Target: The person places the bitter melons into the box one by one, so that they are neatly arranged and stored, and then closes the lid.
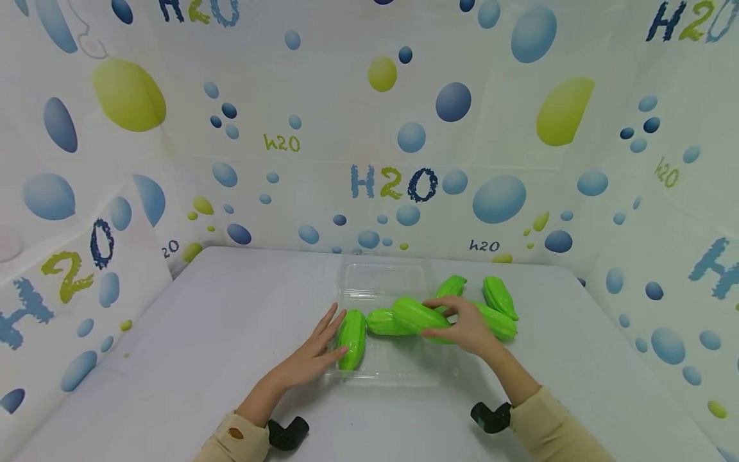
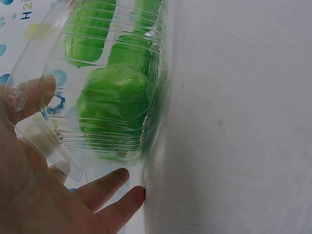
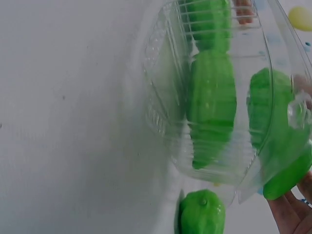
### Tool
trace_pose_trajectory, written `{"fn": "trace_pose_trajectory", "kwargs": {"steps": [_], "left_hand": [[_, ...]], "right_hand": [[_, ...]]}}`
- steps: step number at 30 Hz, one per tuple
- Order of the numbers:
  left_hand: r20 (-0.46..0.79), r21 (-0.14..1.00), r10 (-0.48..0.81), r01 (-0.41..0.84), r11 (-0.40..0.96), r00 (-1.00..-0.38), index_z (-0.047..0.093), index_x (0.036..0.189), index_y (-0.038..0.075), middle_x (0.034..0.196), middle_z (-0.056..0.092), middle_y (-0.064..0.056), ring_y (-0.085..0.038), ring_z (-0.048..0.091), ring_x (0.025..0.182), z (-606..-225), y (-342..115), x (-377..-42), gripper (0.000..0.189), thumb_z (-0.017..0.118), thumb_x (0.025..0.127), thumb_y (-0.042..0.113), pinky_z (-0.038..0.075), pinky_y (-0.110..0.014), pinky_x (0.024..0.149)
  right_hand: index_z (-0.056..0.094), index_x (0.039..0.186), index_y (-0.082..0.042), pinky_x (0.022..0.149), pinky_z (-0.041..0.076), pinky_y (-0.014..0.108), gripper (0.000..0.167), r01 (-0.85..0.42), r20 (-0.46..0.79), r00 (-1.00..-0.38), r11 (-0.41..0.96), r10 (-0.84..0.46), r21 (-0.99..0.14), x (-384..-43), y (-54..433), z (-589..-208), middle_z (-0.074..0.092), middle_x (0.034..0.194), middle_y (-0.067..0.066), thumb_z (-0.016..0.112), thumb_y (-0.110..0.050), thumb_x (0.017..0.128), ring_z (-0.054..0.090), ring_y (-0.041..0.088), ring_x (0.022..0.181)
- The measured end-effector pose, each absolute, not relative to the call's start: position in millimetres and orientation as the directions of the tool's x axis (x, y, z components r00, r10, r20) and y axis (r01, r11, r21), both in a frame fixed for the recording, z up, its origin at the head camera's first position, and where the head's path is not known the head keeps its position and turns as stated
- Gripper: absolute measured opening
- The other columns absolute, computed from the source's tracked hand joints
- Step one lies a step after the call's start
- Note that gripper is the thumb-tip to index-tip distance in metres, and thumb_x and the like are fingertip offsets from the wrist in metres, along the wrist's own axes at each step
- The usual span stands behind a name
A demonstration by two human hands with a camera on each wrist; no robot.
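Note:
A clear plastic clamshell container lies open on the table, its lid folded back. Inside, one bright green ridged gourd stands lengthwise at the left, and another gourd lies crosswise. My right hand grips a gourd between thumb and fingers, tilted above the container's right part. My left hand, fingers spread and mostly straight, touches the container's left edge; its thumb reaches over the left gourd. In the left wrist view, the fingers lie outside the clear wall.
Right of the container lie a gourd and another gourd, partly behind my right hand. One more gourd shows beyond that hand. White table cloth surrounds them, and a patterned curtain hangs behind.

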State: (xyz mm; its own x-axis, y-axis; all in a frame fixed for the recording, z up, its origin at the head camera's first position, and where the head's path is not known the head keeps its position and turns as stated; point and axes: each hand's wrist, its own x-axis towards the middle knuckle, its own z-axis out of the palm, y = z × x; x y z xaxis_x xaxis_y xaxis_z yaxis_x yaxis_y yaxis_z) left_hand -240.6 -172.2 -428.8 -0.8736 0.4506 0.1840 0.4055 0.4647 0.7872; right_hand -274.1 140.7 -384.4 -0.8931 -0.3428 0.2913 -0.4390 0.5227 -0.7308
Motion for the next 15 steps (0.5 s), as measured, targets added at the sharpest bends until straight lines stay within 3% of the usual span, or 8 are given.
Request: {"fn": "trace_pose_trajectory", "kwargs": {"steps": [15], "left_hand": [[0.166,0.776,0.448,0.396,0.490,-0.879,0.013,0.147,0.007,0.152,-0.005,-0.012,-0.034,-0.003,0.137,-423.6,-170.5,-242.2,0.068,0.050,0.094,0.026,0.014,-0.060,0.103]], "right_hand": [[0.066,0.111,-0.011,0.081,0.048,0.040,0.051,-0.454,0.254,-0.869,0.478,-0.426,-0.752,-276.6,123.8,-382.9,0.062,0.112,0.004,0.082,-0.029,0.067,0.058,0.025,0.096]]}}
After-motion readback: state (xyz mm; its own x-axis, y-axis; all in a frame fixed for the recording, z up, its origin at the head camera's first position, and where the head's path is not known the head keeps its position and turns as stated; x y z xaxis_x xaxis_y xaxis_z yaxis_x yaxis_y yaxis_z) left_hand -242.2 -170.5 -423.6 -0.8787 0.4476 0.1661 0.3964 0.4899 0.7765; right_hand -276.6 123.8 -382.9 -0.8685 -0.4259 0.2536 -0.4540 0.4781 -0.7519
